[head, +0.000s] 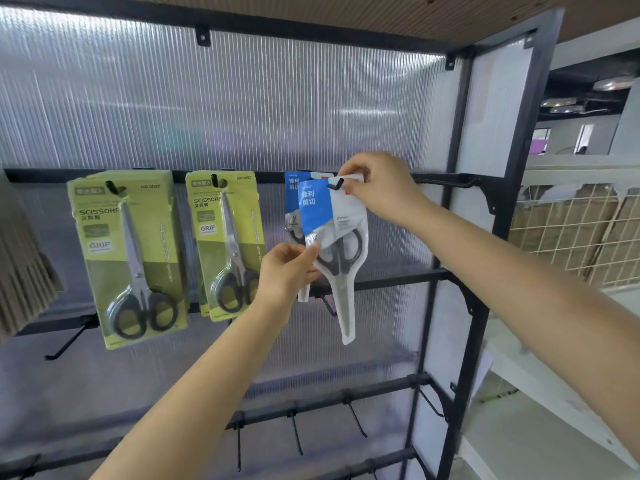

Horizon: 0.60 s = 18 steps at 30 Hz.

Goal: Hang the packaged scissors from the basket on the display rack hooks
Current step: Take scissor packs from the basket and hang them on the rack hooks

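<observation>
Head view: blue-and-white plastic scissors packet, held at the black wire hook on the black metal display rack. Top tab is pinched by the right hand to guide its hole over the hook tip; lower left edge is pinched by the left hand, apparently for steadying. To the left, two yellow-green carded scissors packs are hung.

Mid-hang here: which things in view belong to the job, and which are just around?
Job: blue-and-white scissors pack, gripped by right hand and left hand; its hook; green scissors packs already hung.
Around: wire grid panel, brown corrugated cardboard.
</observation>
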Tool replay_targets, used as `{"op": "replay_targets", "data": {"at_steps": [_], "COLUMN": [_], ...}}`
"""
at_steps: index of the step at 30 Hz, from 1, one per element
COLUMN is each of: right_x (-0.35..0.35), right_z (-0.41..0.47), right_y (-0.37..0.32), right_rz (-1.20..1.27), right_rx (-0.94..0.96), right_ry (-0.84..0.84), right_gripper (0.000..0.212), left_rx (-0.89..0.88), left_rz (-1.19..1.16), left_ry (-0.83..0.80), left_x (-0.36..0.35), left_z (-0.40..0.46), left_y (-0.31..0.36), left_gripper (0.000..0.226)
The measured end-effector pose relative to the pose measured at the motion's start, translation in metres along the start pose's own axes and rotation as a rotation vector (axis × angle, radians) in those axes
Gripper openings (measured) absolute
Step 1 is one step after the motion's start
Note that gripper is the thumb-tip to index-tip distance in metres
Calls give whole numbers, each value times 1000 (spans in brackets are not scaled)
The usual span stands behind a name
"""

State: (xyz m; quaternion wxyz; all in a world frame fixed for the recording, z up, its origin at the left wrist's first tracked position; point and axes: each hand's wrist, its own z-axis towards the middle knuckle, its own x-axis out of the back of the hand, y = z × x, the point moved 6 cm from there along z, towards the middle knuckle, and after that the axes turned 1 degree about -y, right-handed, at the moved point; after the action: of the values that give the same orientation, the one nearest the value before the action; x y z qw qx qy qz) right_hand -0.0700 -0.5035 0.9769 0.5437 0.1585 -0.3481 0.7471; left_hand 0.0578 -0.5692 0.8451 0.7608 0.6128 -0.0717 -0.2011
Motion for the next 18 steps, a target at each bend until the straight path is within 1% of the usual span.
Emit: {"op": "replay_targets", "data": {"at_steps": [6,9,10,12,14,16,18], "right_x": [-20,-30,-33,-40,-47,-56,-62], "right_z": [18,23,23,24,23,21,19], "right_y": [8,14,15,16,19,24,27], "right_rz": [-225,-281,-308,-382,-451,-514,-600], "right_rx": [94,87,88,94,77,32,42], "right_ry": [21,0,-13,-60,-154,-251,-291], "right_gripper": [10,15,18,26,38,54,64], "left_rx": [106,122,134,158,159,140,127], "left_rz": [6,45,57,91,131,136,168], "left_ry": [212,291,302,319,338,372,395], "left_x": [0,-3,-5,-6,-4,-1,0], "left_z": [49,63,68,78,88,97,100], "left_y": [-14,-14,-14,-17,-20,-23,-22], "left_gripper": [22,25,26,37,44,43,41]}}
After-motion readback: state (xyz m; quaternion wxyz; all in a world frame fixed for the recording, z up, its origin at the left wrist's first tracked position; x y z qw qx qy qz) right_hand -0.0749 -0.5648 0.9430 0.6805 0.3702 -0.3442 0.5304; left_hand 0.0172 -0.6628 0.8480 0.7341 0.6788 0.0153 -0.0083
